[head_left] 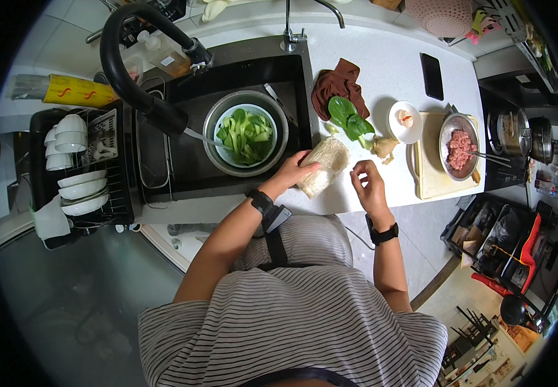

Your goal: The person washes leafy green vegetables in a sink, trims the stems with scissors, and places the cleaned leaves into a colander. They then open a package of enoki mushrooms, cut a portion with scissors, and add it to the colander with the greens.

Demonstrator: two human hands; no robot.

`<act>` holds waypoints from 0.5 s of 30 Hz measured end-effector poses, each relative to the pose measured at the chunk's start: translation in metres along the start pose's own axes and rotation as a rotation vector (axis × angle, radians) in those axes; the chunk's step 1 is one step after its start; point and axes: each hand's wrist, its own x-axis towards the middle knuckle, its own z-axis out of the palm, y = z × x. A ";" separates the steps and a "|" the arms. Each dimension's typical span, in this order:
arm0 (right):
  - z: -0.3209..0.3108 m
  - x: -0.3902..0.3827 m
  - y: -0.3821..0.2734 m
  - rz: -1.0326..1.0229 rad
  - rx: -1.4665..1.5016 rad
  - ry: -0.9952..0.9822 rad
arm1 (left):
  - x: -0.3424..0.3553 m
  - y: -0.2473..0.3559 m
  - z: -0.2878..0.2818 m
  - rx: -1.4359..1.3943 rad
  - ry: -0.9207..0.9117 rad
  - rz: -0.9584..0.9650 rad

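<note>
My left hand [293, 169] is closed round a pale, roughly cylindrical bundle [325, 166] with a shiny, crinkled surface, whose exact kind I cannot make out. It lies tilted at the counter's near edge, right of the sink. Just right of it hovers my right hand [371, 187], thumb and fingers pinched together; what they hold, if anything, is too small to see. Beyond the bundle lie green leaves [350, 119] and a knobbly piece of ginger [385, 149]. A dark brown cloth [337, 88] rests behind the leaves.
Left, a black sink [189, 180] holds a metal basin [282, 143] with chopped greens [245, 135] in a pale bowl. At right are a small white bowl [405, 132], a cutting board [428, 184], a metal bowl of minced meat [458, 149] and a phone [431, 76]. A dish rack [108, 193] stands far left.
</note>
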 end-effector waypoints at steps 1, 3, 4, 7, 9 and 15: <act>0.002 0.002 -0.001 -0.051 -0.027 -0.003 | 0.001 0.000 0.000 0.048 0.003 -0.004; 0.008 0.002 -0.001 -0.107 -0.216 -0.095 | 0.003 -0.002 0.000 0.039 -0.010 -0.046; 0.012 0.001 0.000 -0.149 -0.266 -0.137 | 0.005 -0.003 0.000 0.035 -0.016 -0.019; 0.024 0.006 0.008 -0.096 -0.265 -0.079 | 0.005 -0.005 0.001 0.273 -0.020 0.097; 0.028 0.010 0.013 0.034 -0.072 0.061 | 0.004 -0.002 0.001 0.178 -0.069 0.105; 0.026 0.010 0.011 0.068 0.171 0.241 | 0.003 0.016 -0.005 0.028 -0.103 0.001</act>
